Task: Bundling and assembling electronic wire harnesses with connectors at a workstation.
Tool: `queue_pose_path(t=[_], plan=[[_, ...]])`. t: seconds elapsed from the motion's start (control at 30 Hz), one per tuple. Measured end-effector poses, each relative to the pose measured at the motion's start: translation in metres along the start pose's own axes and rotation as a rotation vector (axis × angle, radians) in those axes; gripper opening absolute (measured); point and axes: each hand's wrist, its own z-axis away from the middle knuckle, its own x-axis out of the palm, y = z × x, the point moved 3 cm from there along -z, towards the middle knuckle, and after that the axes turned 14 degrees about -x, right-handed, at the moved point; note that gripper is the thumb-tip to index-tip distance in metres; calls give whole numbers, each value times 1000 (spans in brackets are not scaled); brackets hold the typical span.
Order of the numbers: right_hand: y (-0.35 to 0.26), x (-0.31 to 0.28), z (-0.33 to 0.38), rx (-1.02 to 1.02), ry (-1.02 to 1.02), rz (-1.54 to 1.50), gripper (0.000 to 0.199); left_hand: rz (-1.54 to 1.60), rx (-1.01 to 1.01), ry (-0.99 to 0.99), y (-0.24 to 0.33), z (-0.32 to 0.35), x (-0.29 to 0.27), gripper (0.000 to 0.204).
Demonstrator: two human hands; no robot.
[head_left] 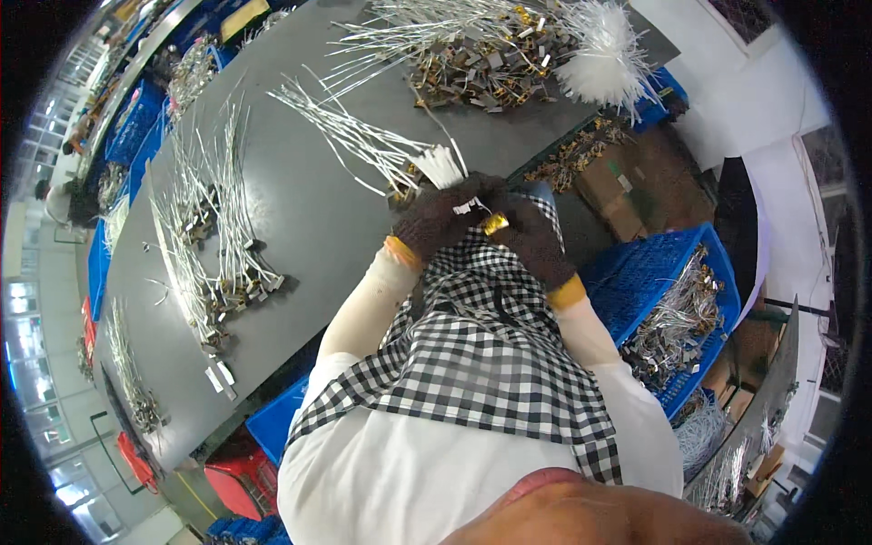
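Observation:
Dark brown gloves with yellow cuffs cover both hands, which meet at the table's near edge in front of my checked apron. My left hand [425, 223] is closed round a bundle of short white sleeves [438, 167] that sticks out above its fingers. Small white ends [468, 207] show between the two hands. My right hand [536, 241] has its fingers curled at a small part wrapped in shiny gold tape [495, 223], with a thin white wire beside it. Just beyond the left hand lies a bunch of white wires [350, 127] with gold-taped parts, partly hidden by the glove.
On the grey table [300, 195], a large heap of wired parts [495, 68] lies far right beside a white fibre-like bundle [604, 59]. More wire bunches [222, 227] spread at left. A blue crate [636, 282] of wired parts stands right; a red stool-like object [241, 481] is lower left.

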Motion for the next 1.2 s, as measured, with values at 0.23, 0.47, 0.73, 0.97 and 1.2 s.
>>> queue_pose_path(t=[0.23, 0.47, 0.73, 0.97, 1.2], plan=[[-2, 33, -37, -226, 72, -49, 53, -20, 10, 284, -33, 14, -24, 39], [-26, 42, -36, -77, 118, 12, 44, 278, -93, 403, -49, -1, -22, 29], [-36, 36, -42, -164, 101, 353, 40, 998, -415, 395, -53, 1, -41, 19], [-28, 43, -44, -250, 62, 491, 40, 1073, -506, 337, -48, 3, -51, 23], [-11, 38, -46, -231, 73, 284, 41, -25, -130, 322, -38, 7, -54, 36]])
